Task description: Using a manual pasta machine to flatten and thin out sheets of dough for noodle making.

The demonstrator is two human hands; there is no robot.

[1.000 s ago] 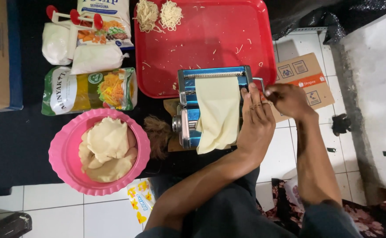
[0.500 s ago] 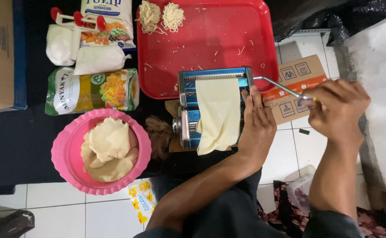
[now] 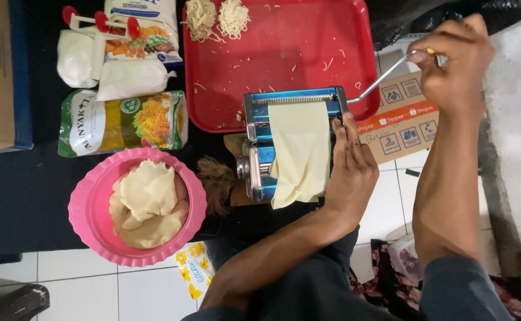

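Even, soft indoor light, sharp focus, faint shadows, no glare.

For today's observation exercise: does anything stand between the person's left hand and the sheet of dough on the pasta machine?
Nothing visible does. The left hand lies flat right beside the dough sheet draped over the pasta machine, its fingers along the sheet's right edge. The right hand is off to the side, gripping the crank handle.

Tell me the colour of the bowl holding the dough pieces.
Pink bowl, clearest in the head view.
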